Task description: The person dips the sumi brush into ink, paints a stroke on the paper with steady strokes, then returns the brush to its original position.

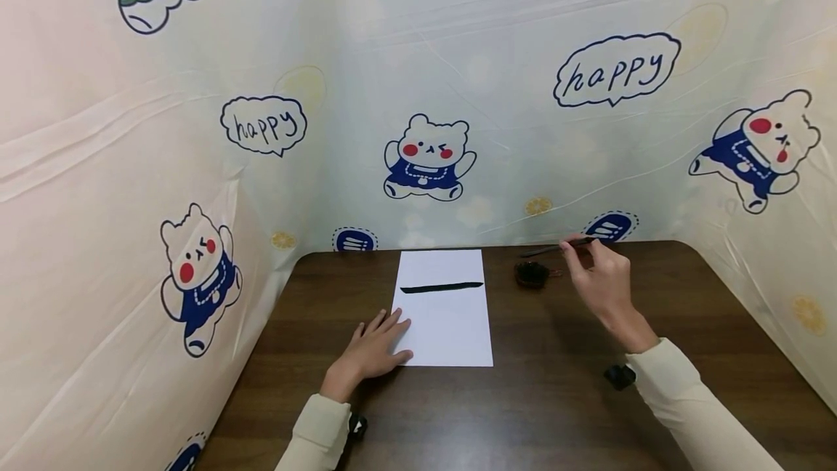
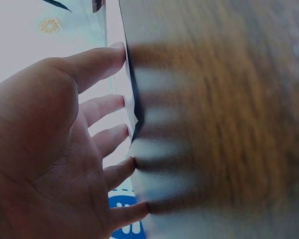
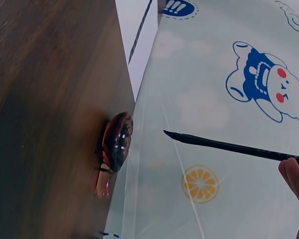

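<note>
A white sheet of paper (image 1: 451, 336) lies on the table, crossed near its upper part by one thick black stroke (image 1: 441, 287). My left hand (image 1: 373, 351) rests with spread fingers over the sheet's lower left edge; in the left wrist view its fingertips (image 2: 120, 52) press down at paper and table. Right of the sheet, my right hand (image 1: 604, 282) pinches a black writing brush (image 3: 219, 144), its pointed tip (image 3: 170, 134) directed left. Below the brush in the head view sits a small reddish-brown dish (image 1: 531, 275) with a glossy dark inside and a short handle (image 3: 103, 183).
The dark brown wooden table (image 1: 438, 420) ends at a printed cloth (image 1: 431, 78) with bears and lettering, which hangs behind it and along both sides. Small black devices sit at both wrists, such as the right one (image 1: 619, 376).
</note>
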